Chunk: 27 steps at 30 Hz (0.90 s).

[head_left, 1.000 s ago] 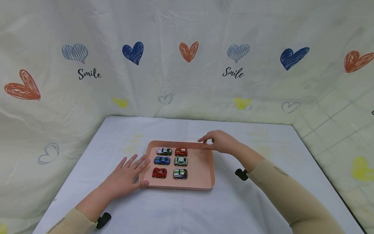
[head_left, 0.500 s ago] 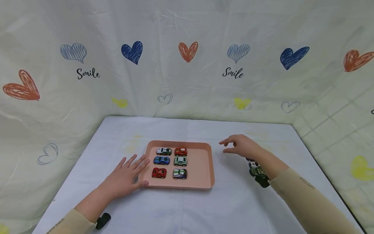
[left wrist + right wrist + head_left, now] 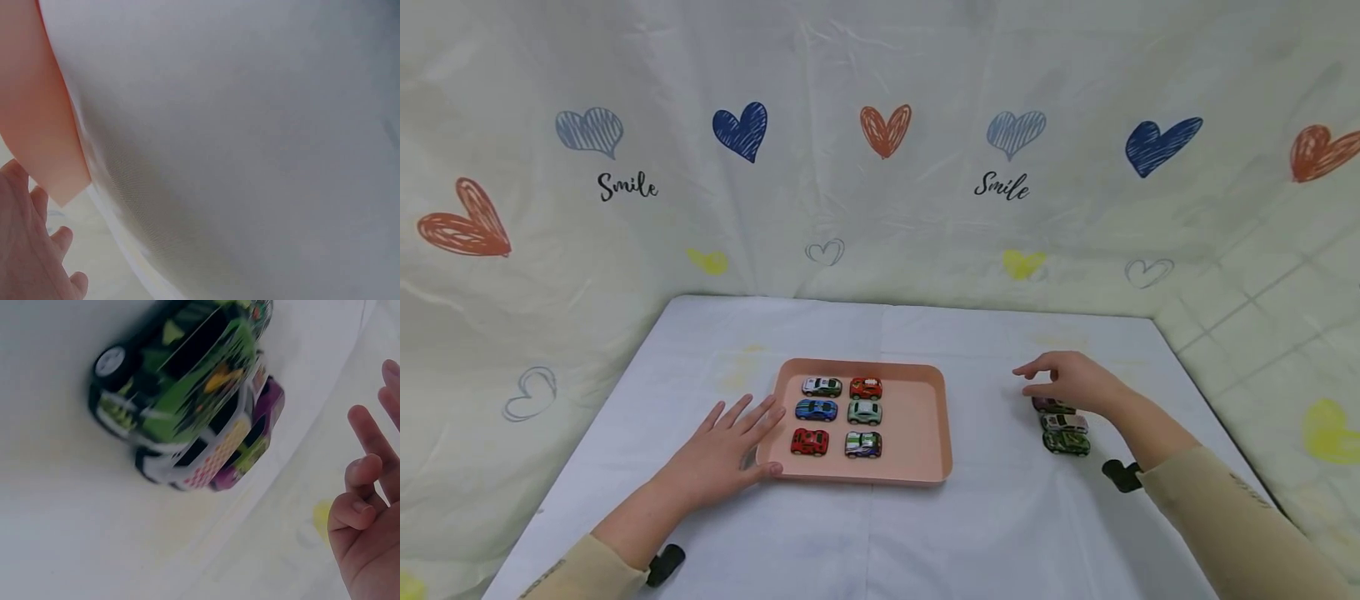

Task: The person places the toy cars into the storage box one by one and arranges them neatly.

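My left hand (image 3: 722, 458) rests with spread fingers against the left edge of the pink tray (image 3: 917, 425); its thumb touches the near left corner. Several toy cars sit in the tray in two columns, among them a blue car (image 3: 816, 409) and a red car (image 3: 809, 442). Over on the right, my right hand (image 3: 1078, 382) hovers with loosely bent fingers, holding nothing. Below it stand three toy cars in a row: a purple one (image 3: 269, 406), partly covered by the hand in the head view, a white one (image 3: 1064, 422) and a green one (image 3: 1066, 442).
A white cloth covers the table (image 3: 940, 533). Behind it hangs a pale curtain (image 3: 880, 217) printed with hearts and the word "Smile". Dark wrist cameras show under both sleeves.
My right hand has moved right, from above the tray's far right edge to the three toy cars, which have come into view from under the arm. The left hand stays put.
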Tool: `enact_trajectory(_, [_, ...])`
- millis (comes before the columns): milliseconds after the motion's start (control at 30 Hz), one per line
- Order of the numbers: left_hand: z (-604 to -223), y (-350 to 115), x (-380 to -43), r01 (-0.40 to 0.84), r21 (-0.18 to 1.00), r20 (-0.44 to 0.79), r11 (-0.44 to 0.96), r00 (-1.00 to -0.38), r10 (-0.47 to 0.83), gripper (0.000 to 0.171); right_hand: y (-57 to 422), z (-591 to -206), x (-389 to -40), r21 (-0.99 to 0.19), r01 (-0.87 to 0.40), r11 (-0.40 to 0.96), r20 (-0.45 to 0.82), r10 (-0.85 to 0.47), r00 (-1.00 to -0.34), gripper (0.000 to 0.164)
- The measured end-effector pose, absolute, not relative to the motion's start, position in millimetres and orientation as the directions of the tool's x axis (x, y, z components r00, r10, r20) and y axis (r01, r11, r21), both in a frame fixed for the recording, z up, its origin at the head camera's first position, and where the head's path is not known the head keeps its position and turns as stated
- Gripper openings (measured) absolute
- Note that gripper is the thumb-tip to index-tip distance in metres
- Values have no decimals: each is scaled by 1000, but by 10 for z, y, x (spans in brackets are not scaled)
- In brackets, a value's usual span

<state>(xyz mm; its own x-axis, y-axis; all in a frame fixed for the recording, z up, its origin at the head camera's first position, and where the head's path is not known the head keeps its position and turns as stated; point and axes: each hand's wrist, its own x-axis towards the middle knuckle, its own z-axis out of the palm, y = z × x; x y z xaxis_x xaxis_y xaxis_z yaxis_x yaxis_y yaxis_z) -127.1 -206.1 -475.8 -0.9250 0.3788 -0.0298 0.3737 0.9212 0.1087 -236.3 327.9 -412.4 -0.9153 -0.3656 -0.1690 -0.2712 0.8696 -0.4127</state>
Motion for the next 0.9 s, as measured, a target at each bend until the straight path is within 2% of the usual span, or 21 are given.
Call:
enact_trajectory(300, [-4770, -2068, -1278, 373, 103, -34, 922, -925, 378, 89, 3458, -4142, -2334, -426, -225, 876, -238, -348, -907, 42])
enact_trajectory(633, [-4756, -2066, -1274, 367, 104, -30, 924, -928, 372, 89, 3636, -4214, -2385, -393, -215, 894, -325, -354, -877, 39])
enact_trajectory(900, [-4746, -2080, -1261, 376, 125, -28, 918, -924, 382, 88, 3731, -4292, -2463, -418, -190, 888, -391, -365, -845, 35])
